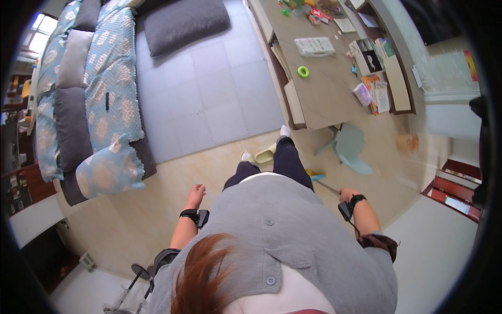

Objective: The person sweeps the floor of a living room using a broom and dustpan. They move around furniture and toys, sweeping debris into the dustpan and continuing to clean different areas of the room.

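My right hand [348, 194] is closed around a thin grey handle [329, 187] at my right side. The handle slopes down to a blue and yellow head [316, 175], which looks like a broom or brush and is partly hidden by my leg. At my left side, my left hand [197, 195] hangs with loosely curled fingers and nothing visible in it. My left foot is in a pale green slipper [246, 156]. The other slipper [266, 154] lies beside it, while my right foot in a white sock [285, 130] is out of it.
A grey foam mat [211, 90] with a dark cushion [186, 25] lies ahead. To the left stands a sofa [113, 78] under a blue patterned cover. Ahead right is a low cabinet [325, 94] with a green ring [303, 72]. A small chair [350, 143] and a bin [407, 143] stand right.
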Demonstrator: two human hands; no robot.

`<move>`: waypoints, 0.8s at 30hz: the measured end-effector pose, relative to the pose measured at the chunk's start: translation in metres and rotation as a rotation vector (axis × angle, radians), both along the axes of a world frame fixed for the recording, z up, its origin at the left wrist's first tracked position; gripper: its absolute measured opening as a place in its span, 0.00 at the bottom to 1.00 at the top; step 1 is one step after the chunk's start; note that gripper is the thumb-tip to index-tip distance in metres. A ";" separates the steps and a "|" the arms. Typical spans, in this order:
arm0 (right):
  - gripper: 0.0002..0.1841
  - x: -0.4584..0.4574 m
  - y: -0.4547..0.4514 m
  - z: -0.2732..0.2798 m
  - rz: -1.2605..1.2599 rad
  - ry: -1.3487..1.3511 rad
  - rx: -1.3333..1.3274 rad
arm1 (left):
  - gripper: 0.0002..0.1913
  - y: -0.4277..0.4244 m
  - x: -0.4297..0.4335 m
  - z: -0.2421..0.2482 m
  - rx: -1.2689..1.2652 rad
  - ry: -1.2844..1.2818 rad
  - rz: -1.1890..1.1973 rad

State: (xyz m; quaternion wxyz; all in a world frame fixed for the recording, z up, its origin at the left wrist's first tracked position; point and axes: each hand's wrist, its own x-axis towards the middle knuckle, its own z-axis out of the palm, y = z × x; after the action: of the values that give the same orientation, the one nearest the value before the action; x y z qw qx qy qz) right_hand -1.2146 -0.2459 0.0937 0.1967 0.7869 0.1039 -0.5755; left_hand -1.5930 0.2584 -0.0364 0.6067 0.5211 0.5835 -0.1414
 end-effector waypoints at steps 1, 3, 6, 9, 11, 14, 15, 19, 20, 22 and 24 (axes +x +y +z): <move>0.19 -0.003 -0.002 -0.001 0.037 -0.022 0.015 | 0.20 0.005 0.005 0.000 0.025 -0.014 -0.015; 0.19 -0.005 -0.008 -0.002 0.012 -0.020 0.011 | 0.20 0.014 0.014 0.001 0.066 0.000 -0.037; 0.20 0.001 -0.015 -0.004 -0.020 -0.016 0.044 | 0.20 0.020 0.025 0.003 0.117 -0.055 -0.022; 0.20 0.009 -0.016 -0.006 -0.013 -0.003 0.024 | 0.19 0.012 0.023 0.000 0.119 -0.108 0.045; 0.21 0.012 -0.011 -0.007 0.038 0.016 0.008 | 0.19 0.007 0.015 -0.003 0.105 -0.098 0.028; 0.20 0.010 -0.004 -0.008 0.058 0.012 0.035 | 0.19 -0.006 -0.004 -0.006 0.057 -0.086 -0.022; 0.19 0.010 -0.003 -0.009 0.060 -0.003 0.051 | 0.18 -0.006 -0.011 -0.008 0.063 -0.074 -0.006; 0.19 0.008 -0.010 -0.022 0.076 -0.005 0.028 | 0.18 -0.017 -0.048 -0.007 0.044 0.010 0.094; 0.20 0.010 -0.013 -0.027 0.062 0.041 0.025 | 0.18 -0.017 -0.057 -0.006 0.048 0.020 0.110; 0.24 0.011 -0.020 -0.037 0.061 0.064 0.028 | 0.18 -0.017 -0.072 -0.003 0.080 0.039 0.143; 0.30 0.012 -0.025 -0.043 0.079 0.051 0.002 | 0.18 -0.020 -0.079 0.000 0.085 0.039 0.206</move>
State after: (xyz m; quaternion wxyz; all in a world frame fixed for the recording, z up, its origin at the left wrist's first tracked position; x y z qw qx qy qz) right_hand -1.2023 -0.2712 0.0508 0.2156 0.7677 0.1405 -0.5869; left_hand -1.6716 0.2386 -0.0368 0.5838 0.4807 0.6512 -0.0638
